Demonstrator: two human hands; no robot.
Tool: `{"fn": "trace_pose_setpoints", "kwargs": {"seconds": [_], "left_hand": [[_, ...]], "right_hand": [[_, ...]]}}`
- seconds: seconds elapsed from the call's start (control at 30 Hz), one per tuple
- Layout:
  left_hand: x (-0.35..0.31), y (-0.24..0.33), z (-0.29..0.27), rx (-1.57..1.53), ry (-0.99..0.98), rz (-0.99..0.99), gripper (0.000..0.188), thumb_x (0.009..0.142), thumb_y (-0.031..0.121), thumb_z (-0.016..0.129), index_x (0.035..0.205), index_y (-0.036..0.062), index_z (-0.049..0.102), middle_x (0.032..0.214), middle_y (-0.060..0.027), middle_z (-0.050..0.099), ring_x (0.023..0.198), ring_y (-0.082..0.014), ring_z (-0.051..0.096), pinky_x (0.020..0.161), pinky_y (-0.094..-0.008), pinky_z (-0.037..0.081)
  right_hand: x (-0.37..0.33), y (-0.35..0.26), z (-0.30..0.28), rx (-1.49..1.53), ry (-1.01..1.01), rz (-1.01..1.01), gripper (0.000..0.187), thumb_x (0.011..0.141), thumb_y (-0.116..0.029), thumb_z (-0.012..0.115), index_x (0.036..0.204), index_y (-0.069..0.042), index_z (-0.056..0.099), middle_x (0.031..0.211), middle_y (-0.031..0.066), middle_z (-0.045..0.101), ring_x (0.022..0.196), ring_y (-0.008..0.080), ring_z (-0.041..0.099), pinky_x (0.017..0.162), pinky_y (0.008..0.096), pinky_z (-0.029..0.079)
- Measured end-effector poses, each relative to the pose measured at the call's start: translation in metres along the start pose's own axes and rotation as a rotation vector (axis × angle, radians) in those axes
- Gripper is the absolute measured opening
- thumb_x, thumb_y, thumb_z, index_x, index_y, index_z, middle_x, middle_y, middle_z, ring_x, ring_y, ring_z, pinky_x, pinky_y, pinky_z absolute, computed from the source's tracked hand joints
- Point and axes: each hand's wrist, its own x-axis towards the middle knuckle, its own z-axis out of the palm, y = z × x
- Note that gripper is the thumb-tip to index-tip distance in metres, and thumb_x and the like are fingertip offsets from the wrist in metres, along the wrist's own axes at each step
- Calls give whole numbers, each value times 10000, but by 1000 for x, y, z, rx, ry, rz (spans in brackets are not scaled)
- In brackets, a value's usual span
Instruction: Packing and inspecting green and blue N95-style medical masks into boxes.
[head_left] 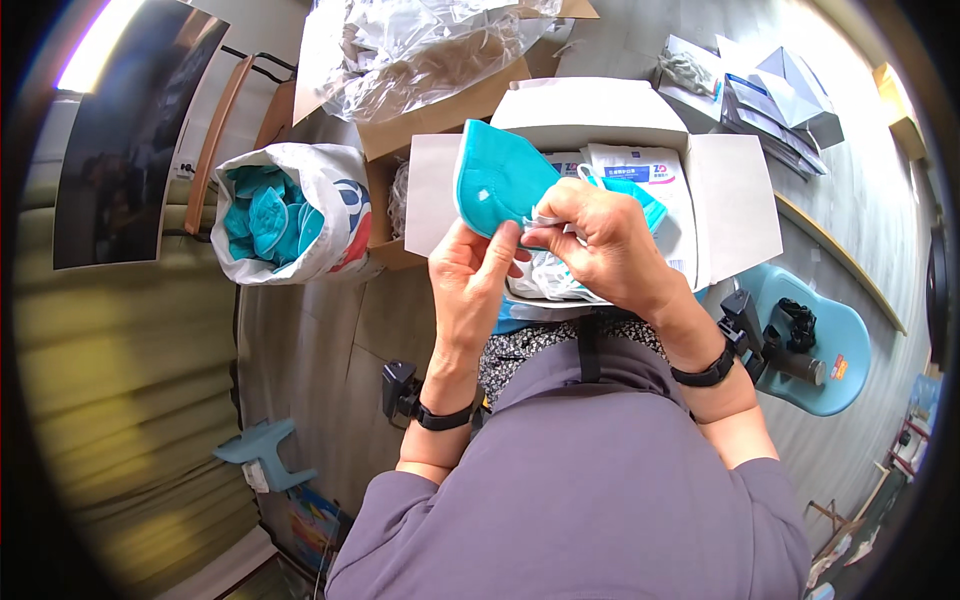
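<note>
A teal face mask (497,178) is held up above the person's lap, in front of an open white box (735,205). The left hand (470,285) pinches the mask at its lower edge, with the fingers straight and close together. The right hand (600,245) is curled and pinches the white ear strap and clear wrapper (548,275) just beside the left fingertips, so the two hands almost touch. Both wrists wear black bands.

Inside the white box lie more packed masks in white wrappers (640,170). To the left sits a white bag (325,215) full of teal masks. Behind it is a brown cardboard box (440,115) with crinkly clear plastic (420,50) on top. The floor (330,330) is grey wood. A small blue stool (830,340) stands to the right, with a dark thing lying on it. A smaller blue stool (262,450) stands lower left.
</note>
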Motion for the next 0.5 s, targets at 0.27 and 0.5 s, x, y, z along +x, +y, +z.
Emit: {"fn": "trace_pose_setpoints", "kwargs": {"seconds": [0.27, 0.5], "left_hand": [[-30, 13, -15, 55, -44, -3, 127, 1008, 108, 564, 982, -7, 609, 783, -28, 618, 625, -84, 550, 566, -234, 450], [-17, 8, -75, -115, 141, -100, 151, 991, 131, 604, 1088, 15, 593, 906, -73, 675, 721, -141, 676, 591, -252, 540]], "right_hand": [[10, 78, -43, -1, 417, 145, 131, 838, 18, 698, 819, 6, 569, 762, 140, 628, 787, 135, 691, 648, 297, 530], [8, 29, -53, -228, 277, 327, 229, 960, -147, 638, 858, 23, 524, 713, 127, 559, 675, 140, 450, 618, 307, 414]]}}
